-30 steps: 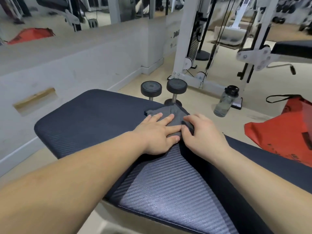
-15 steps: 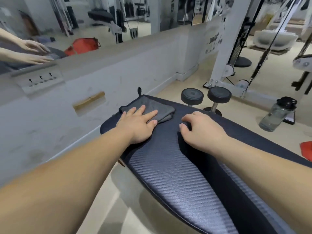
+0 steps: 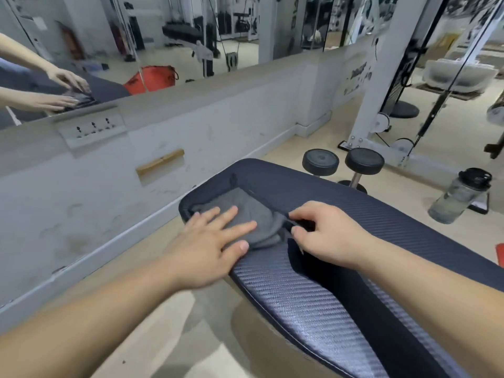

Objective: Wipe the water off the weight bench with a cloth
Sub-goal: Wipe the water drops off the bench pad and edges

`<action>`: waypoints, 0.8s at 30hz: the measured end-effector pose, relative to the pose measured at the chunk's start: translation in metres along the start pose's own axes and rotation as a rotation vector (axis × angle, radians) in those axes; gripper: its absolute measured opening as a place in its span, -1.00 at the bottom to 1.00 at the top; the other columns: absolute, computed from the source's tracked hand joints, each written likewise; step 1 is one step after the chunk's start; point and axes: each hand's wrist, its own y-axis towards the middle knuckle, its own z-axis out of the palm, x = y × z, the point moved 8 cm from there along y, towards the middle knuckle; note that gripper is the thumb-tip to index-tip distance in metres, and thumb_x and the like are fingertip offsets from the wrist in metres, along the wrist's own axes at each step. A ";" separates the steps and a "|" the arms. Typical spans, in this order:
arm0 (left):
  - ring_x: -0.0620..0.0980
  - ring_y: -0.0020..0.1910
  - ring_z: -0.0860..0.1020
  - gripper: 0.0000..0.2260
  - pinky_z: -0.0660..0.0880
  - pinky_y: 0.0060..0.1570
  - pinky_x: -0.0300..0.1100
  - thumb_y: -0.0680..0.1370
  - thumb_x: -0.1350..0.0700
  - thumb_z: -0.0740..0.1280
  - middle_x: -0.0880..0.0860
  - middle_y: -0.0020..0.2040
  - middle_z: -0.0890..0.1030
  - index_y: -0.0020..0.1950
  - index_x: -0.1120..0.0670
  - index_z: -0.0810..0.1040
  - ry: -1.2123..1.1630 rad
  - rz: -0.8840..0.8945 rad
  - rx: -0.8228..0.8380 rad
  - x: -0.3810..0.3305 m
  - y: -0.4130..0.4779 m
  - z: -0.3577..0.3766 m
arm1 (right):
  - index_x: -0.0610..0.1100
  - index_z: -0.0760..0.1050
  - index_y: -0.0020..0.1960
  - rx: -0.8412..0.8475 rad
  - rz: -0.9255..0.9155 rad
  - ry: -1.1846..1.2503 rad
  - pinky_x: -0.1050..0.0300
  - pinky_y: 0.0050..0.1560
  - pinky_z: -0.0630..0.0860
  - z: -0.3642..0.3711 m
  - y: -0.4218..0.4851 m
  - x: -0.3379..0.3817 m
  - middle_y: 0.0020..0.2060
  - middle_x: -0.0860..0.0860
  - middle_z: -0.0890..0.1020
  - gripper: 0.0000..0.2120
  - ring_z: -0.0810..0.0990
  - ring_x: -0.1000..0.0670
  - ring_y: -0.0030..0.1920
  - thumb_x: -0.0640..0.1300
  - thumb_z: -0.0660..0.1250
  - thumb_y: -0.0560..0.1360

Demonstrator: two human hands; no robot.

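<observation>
The fingers (image 3: 234, 214) of the left hand (image 3: 210, 241) are being spread flat and pressed down on a folded grey microfibre cloth (image 3: 253, 216); nothing is being gripped, the cloth is only being pinned under the palm. The fingers of the right hand (image 3: 327, 236) are being curled, with thumb and forefinger nearly closed at the cloth's 3 o'clock edge; whether a fold is actually being pinched cannot be told.

The cloth is being held near the far end of the dark navy, ribbed vinyl weight bench pad (image 3: 313, 290), close to its 9 o'clock edge. No water drops are being made out on the pad, so how much is left to dry cannot be judged.

For this stroke to be done well, even pressure is probably being called for across the whole palm, with the cloth kept folded and flat, and overlapping passes being run along the ribbing rather than across it, right out to the seam and rounded corner, where water would likely be collecting.

Beyond the pad, at 1 o'clock, two black dumbbells (image 3: 343, 162) are standing on end on the beige floor, and a smoky translucent water bottle with a black lid (image 3: 461, 197) is standing at 2 o'clock.
</observation>
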 end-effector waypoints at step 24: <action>0.22 0.61 -0.23 -0.52 -0.26 0.53 0.25 0.63 -0.28 -0.08 -0.03 0.66 -0.21 0.55 -0.42 -0.11 0.098 0.080 0.226 -0.187 0.053 0.042 | 0.00 0.60 0.31 -0.251 0.264 -0.009 -0.02 0.33 0.50 -0.069 -0.128 -0.098 0.26 0.06 0.63 -0.68 0.56 -0.03 0.33 -0.02 0.22 0.62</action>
